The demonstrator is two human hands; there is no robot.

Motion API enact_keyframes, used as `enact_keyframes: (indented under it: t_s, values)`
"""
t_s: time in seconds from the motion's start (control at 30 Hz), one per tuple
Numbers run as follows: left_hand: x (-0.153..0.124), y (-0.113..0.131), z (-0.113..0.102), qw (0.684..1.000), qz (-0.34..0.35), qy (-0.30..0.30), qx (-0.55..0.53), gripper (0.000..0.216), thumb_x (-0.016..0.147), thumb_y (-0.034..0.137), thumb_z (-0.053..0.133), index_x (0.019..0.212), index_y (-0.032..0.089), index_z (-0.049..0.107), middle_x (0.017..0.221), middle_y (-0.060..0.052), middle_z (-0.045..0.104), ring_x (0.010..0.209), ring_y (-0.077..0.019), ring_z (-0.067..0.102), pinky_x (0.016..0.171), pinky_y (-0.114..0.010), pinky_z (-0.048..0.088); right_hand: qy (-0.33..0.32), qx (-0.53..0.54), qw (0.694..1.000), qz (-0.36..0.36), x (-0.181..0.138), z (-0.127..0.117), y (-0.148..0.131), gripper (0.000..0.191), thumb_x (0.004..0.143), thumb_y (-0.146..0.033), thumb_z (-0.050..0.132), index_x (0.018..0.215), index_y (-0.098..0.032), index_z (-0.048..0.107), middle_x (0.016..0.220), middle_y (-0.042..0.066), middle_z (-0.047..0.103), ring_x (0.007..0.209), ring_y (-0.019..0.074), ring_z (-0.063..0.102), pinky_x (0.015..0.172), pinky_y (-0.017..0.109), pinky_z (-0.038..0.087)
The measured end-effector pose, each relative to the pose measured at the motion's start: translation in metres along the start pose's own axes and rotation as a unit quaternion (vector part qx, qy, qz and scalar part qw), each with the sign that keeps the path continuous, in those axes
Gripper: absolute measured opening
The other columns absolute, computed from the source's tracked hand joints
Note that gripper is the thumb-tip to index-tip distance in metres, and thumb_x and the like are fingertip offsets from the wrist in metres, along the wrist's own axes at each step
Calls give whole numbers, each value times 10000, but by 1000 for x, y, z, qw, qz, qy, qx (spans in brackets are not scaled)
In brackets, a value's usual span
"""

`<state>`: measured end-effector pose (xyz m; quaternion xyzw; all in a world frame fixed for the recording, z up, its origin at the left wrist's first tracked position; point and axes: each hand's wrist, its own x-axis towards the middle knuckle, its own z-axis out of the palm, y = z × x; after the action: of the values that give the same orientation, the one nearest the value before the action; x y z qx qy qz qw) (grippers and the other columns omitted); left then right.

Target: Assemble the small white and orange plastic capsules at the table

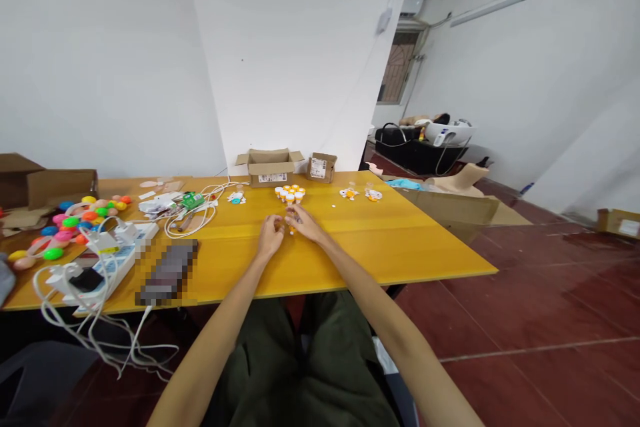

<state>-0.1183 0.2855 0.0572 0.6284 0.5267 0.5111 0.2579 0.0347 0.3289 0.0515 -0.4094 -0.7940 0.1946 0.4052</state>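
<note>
My left hand (271, 236) is over the yellow table, fingers curled inward; what they hold, if anything, is too small to make out. Facing it closely, my right hand (305, 224) has its fingers bent around a small orange-and-white piece (292, 231), whose lower end shows below the fingers. Just beyond both hands stands a cluster of several small orange-and-white cup-shaped pieces (290, 195). To the right are two small piles of white and orange parts (349, 193). A little heap of white and teal parts (237, 198) lies to the left.
An open cardboard box (271, 173) and a smaller box (321, 168) stand against the wall. On the left are a phone (169, 272), a power strip (113, 263) with tangled white cables, and many colourful plastic balls (73, 221). The table's right corner (493, 271) juts over red floor.
</note>
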Motion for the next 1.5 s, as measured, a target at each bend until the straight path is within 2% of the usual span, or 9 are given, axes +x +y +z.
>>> enact_keyframes:
  t_s: [0.17,0.3,0.4,0.5,0.73,0.93,1.17,1.37,1.5]
  values:
    - [-3,4,1,995,47,-42,74,263,757,88,666,983,221,690,1066,-65,649,1076,-223,628,1025,-396,480,47,63,996,32,2,-2,6,223,920,-274,493,1064,-247,662,1137,42,699,1084,192,642,966,340,510]
    - [-7,11,0,981,76,-89,155,320,802,156,669,1101,264,702,1264,-88,571,1194,-259,562,1075,-452,434,82,70,993,41,1,-9,9,241,915,-252,448,1010,-243,670,1078,31,713,1024,184,659,939,330,521]
    - [-10,15,1,968,83,-122,204,280,854,245,645,1122,291,710,1375,-97,504,1234,-294,521,1070,-499,420,84,68,993,49,-4,-15,14,231,910,-251,451,991,-229,666,1051,33,713,967,178,666,896,325,533]
    - [-10,15,2,958,93,-135,237,245,885,298,613,1105,310,719,1401,-91,490,1264,-315,486,1065,-512,407,73,38,996,45,-10,-19,18,180,882,-235,513,974,-221,667,1047,40,708,971,182,660,894,329,529]
    - [-9,12,3,959,83,-98,254,234,865,304,633,1085,292,712,1349,-99,547,1235,-319,485,1040,-486,420,29,-66,997,12,-17,-21,12,142,858,-178,576,930,-221,690,1013,45,691,1004,197,632,944,353,492]
    - [-10,12,3,959,57,-75,268,228,852,323,648,1068,261,688,1316,-120,559,1232,-327,484,1049,-482,407,48,-116,991,35,-18,-21,11,160,883,-167,552,913,-230,696,987,48,698,980,201,633,927,358,492]
    - [-10,12,2,958,45,-68,276,262,850,359,648,1077,228,666,1290,-136,560,1224,-325,493,1052,-469,399,62,-113,990,61,-17,-22,13,207,895,-135,523,897,-232,706,980,46,721,979,198,656,929,354,502]
    - [-7,9,5,957,58,-80,272,331,900,365,567,1218,318,648,1371,-109,531,1240,-319,487,1047,-470,394,72,-101,989,75,-17,-24,18,272,901,-126,477,922,-232,726,990,59,728,975,208,665,937,374,508]
    - [-2,8,10,956,53,-72,278,359,912,316,537,1244,389,654,1434,-95,506,1232,-327,501,1049,-505,384,68,-104,989,80,-17,-23,20,275,869,-103,494,928,-227,733,989,66,727,981,209,667,948,371,506]
